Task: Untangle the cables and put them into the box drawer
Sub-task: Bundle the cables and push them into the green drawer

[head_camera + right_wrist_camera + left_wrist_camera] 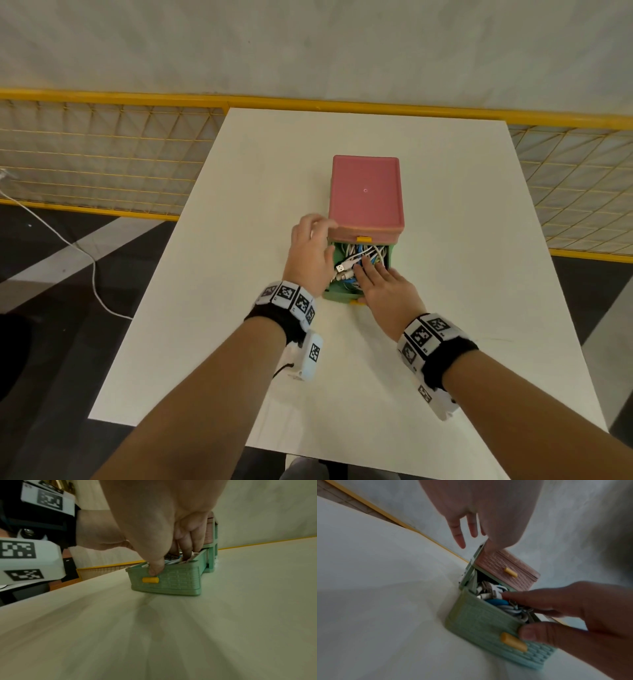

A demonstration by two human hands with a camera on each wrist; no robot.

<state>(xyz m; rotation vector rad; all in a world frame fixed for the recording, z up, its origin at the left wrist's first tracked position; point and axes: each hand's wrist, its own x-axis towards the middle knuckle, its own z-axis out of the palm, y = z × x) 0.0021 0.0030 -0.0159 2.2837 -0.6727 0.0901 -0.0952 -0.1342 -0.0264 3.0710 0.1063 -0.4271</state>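
A small box (365,192) with a pink top stands mid-table, its upper pink drawer (505,566) closed. The lower green drawer (337,295) is pulled out toward me and holds a heap of white and blue cables (352,255), with a USB plug lying at its left rim. My right hand (368,284) lies over the drawer: its fingers press down on the cables (494,601) and its thumb rests on the drawer front (175,580) just above the yellow knob (150,580). My left hand (325,240) is at the box's left front corner with fingers spread, holding nothing.
The white table (445,342) extends on all sides of the box. A yellow mesh fence (102,154) runs behind its far edge. On the dark floor to the left lies a white cord (85,260).
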